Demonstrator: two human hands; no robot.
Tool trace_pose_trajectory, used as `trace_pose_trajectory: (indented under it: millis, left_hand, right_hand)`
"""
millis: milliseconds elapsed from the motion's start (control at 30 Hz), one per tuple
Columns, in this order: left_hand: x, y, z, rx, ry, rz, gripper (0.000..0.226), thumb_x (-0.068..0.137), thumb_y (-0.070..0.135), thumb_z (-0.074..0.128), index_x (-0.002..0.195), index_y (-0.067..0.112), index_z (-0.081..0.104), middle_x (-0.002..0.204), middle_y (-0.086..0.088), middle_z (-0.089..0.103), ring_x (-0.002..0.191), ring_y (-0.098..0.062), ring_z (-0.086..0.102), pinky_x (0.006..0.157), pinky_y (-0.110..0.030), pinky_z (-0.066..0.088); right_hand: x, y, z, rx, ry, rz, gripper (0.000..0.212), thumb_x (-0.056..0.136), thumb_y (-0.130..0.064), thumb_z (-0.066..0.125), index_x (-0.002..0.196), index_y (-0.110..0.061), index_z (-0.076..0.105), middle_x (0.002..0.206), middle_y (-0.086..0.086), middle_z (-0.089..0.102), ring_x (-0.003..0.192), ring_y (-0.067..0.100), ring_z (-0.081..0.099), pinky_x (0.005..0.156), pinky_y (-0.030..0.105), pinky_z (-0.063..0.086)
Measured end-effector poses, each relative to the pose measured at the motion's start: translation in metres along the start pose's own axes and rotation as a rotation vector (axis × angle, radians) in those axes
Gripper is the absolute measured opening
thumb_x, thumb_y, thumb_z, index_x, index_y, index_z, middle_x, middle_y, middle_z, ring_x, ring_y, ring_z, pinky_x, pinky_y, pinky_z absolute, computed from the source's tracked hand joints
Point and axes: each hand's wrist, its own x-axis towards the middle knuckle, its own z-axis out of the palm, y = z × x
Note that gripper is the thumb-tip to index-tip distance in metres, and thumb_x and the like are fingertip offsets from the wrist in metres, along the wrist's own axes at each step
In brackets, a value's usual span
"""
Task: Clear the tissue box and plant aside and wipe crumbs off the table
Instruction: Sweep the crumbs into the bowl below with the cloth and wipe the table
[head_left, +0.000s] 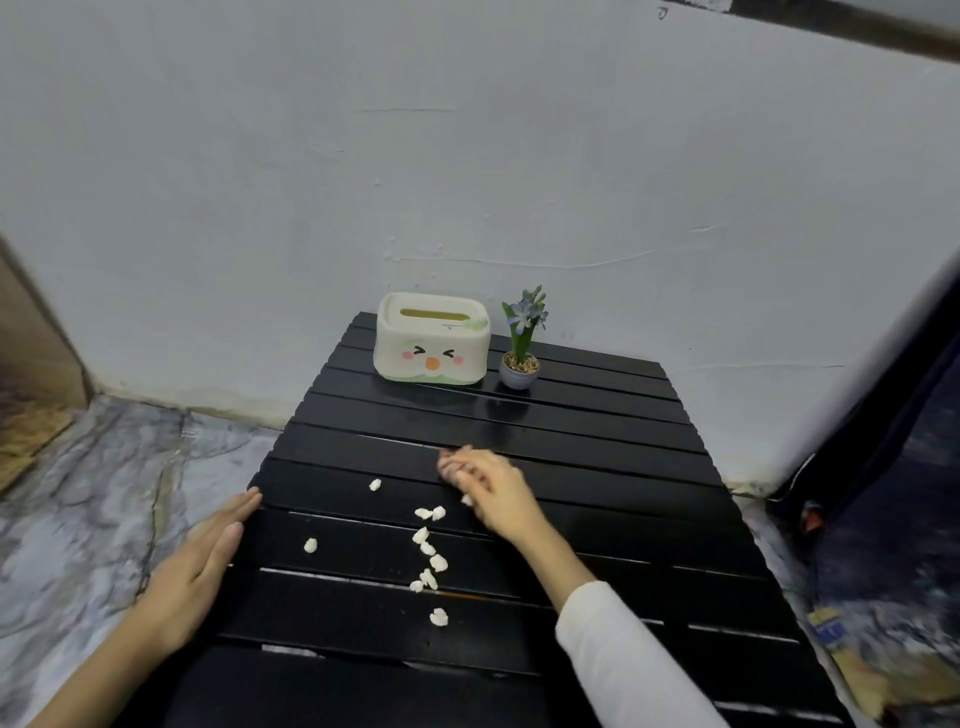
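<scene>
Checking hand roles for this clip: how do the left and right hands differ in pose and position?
The left hand lies flat and open at the table's left edge, while the right hand is curled over the middle. The right hand sits beside the white crumbs; the left is apart from them. The right forearm wears a white sleeve; the left is bare. Neither touches the tissue box or plant.

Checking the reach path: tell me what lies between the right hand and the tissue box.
In the head view, only bare black slats of the table lie between the right hand and the tissue box; the crumbs lie nearer the person.
</scene>
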Motion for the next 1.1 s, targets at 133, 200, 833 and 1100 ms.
trace_pose_trajectory:
  millis: [133,200,833,1100]
  left_hand:
    - [-0.002,0.005,-0.001,-0.007,-0.02,-0.009,0.04,0.093,0.013,0.029,0.131,0.009,0.042,0.141,-0.002,0.037,0.131,-0.013,0.03,0.09,0.014,0.008]
    - [-0.003,0.006,-0.003,-0.002,-0.029,-0.015,0.04,0.093,0.014,0.03,0.132,0.01,0.041,0.143,-0.003,0.035,0.13,-0.011,0.028,0.089,0.014,0.007]
    - [0.001,0.002,-0.003,0.032,-0.016,0.008,0.04,0.092,0.005,0.037,0.132,0.008,0.04,0.145,-0.007,0.035,0.129,-0.009,0.028,0.102,-0.005,0.011]
    - [0.002,0.001,-0.003,0.025,-0.023,0.005,0.04,0.092,0.005,0.037,0.132,0.006,0.04,0.145,-0.008,0.035,0.128,-0.009,0.028,0.102,0.0,0.01]
  right_hand:
    - [-0.015,-0.032,0.038,0.035,-0.128,-0.05,0.022,0.089,-0.012,0.053,0.107,-0.01,0.065,0.121,0.008,0.063,0.109,0.019,0.055,0.095,0.025,0.036]
    - [-0.023,-0.041,0.048,0.055,-0.154,-0.047,0.023,0.089,-0.013,0.052,0.108,-0.013,0.065,0.123,0.004,0.062,0.117,0.014,0.05,0.1,0.023,0.034]
    - [-0.055,0.095,-0.1,-0.357,0.503,0.547,0.026,0.09,-0.016,0.052,0.111,-0.004,0.062,0.115,0.021,0.062,0.107,0.041,0.054,0.091,0.048,0.043]
    - [-0.059,-0.007,0.015,-0.13,0.228,0.079,0.022,0.086,-0.013,0.06,0.107,-0.014,0.068,0.114,0.003,0.067,0.106,0.018,0.057,0.1,0.03,0.041]
